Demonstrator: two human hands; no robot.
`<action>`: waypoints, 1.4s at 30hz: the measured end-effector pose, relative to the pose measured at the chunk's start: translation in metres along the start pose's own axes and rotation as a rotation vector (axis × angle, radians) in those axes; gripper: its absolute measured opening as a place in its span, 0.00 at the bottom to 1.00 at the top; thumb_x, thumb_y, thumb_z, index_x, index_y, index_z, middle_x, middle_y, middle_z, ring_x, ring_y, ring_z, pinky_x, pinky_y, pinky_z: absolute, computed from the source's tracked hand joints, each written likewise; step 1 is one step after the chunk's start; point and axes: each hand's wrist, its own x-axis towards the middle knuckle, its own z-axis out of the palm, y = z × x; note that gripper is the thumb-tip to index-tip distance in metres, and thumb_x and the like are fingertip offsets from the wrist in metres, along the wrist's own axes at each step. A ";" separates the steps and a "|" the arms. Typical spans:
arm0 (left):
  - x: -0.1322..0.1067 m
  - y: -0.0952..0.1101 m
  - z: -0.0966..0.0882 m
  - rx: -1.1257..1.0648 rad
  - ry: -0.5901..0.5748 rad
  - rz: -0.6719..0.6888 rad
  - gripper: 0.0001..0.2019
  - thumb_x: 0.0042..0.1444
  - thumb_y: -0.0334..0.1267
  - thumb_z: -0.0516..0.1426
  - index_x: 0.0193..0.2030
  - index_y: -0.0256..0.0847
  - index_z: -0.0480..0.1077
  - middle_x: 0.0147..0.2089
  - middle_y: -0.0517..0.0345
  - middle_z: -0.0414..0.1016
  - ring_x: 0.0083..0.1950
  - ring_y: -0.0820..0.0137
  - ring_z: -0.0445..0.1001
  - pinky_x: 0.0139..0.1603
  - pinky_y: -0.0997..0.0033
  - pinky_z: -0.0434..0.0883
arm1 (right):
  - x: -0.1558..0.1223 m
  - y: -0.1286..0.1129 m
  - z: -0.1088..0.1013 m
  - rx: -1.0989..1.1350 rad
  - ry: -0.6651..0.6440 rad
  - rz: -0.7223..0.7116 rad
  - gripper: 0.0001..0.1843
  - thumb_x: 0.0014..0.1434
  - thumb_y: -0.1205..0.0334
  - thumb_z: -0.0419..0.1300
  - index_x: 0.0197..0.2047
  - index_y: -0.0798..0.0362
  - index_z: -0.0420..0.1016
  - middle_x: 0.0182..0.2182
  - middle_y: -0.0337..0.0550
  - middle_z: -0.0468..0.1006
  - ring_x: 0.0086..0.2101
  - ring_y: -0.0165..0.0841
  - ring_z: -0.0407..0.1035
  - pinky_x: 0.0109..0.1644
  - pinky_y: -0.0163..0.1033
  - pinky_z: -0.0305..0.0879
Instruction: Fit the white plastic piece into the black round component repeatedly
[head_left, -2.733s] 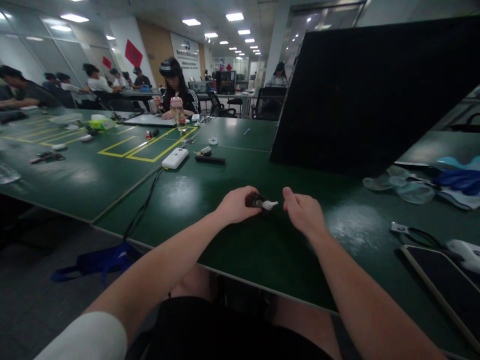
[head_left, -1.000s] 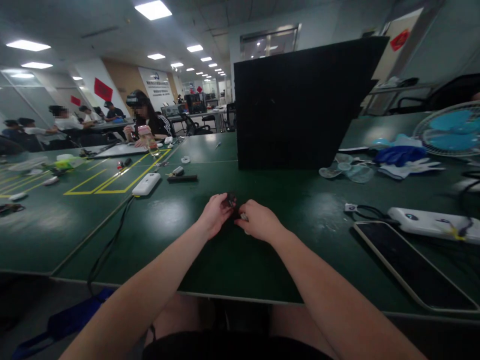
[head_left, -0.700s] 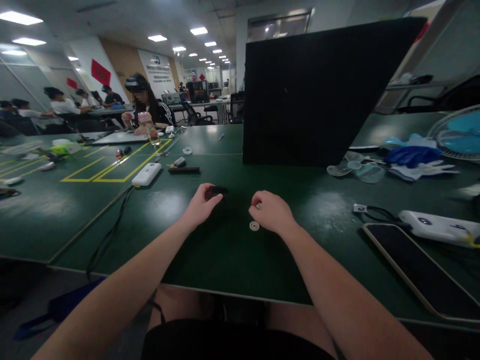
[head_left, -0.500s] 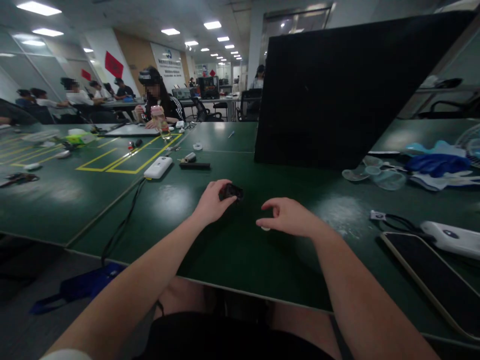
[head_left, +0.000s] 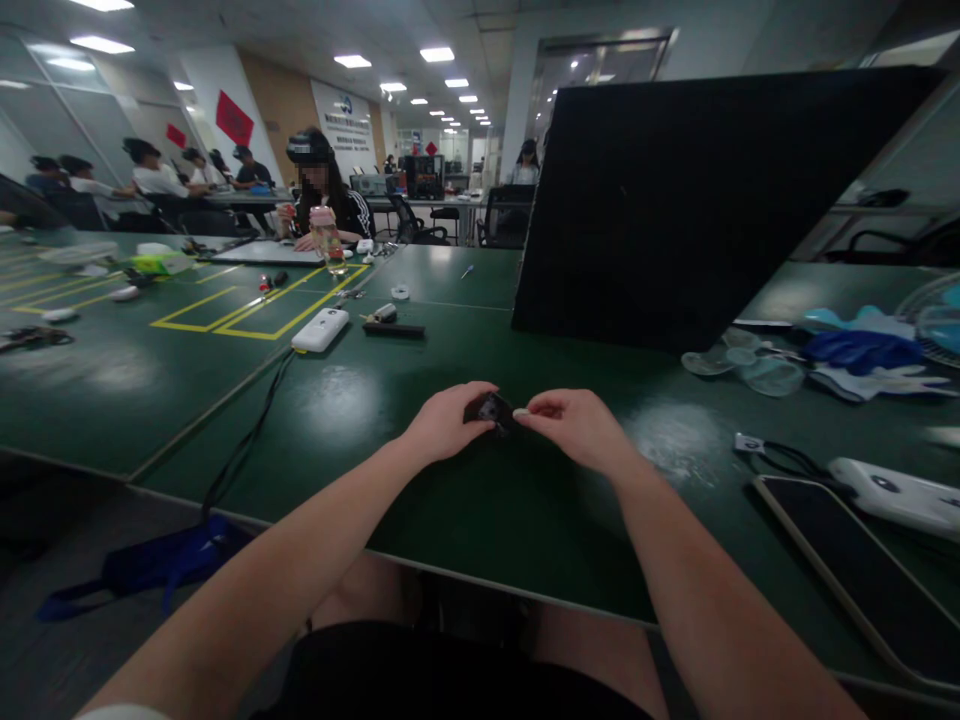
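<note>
My left hand (head_left: pixel 448 422) is closed around a small black part (head_left: pixel 489 409) just above the green table (head_left: pixel 480 500). My right hand (head_left: pixel 576 428) meets it from the right, thumb and forefinger pinched on a tiny white piece (head_left: pixel 520 413) held against the black part's right end. Both hands hover low over the table in front of me, touching each other at the part.
A tall black board (head_left: pixel 675 200) stands behind the hands. A phone (head_left: pixel 847 560), a white power bank (head_left: pixel 900 492) with cable, blue gloves (head_left: pixel 862 350) and clear lids lie at right. Another white power bank (head_left: pixel 321 329) and a black bar (head_left: pixel 394 329) lie at left. Other people sit at far tables.
My right hand picked the small white piece off the table and brought it left to the black part. My left hand kept hold of the black part.
</note>
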 end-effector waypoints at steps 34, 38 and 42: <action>-0.002 0.001 0.002 -0.113 0.091 -0.188 0.25 0.43 0.35 0.71 0.50 0.52 0.77 0.41 0.55 0.79 0.49 0.54 0.76 0.62 0.52 0.68 | 0.007 0.015 0.009 -0.170 0.055 0.020 0.19 0.58 0.47 0.65 0.48 0.49 0.80 0.46 0.47 0.78 0.40 0.38 0.73 0.40 0.42 0.69; -0.003 -0.003 -0.001 -0.177 0.145 -0.231 0.25 0.40 0.34 0.72 0.48 0.52 0.77 0.40 0.56 0.79 0.50 0.54 0.77 0.61 0.54 0.69 | 0.005 0.015 0.001 -0.176 0.103 0.058 0.32 0.54 0.41 0.66 0.57 0.51 0.77 0.53 0.52 0.76 0.43 0.40 0.74 0.41 0.43 0.71; -0.003 -0.007 -0.003 -0.070 0.138 -0.175 0.24 0.45 0.38 0.70 0.51 0.53 0.76 0.42 0.55 0.80 0.48 0.54 0.77 0.61 0.52 0.70 | 0.004 0.013 -0.001 -0.234 -0.034 0.150 0.22 0.57 0.45 0.64 0.48 0.49 0.81 0.41 0.48 0.80 0.37 0.40 0.75 0.35 0.43 0.69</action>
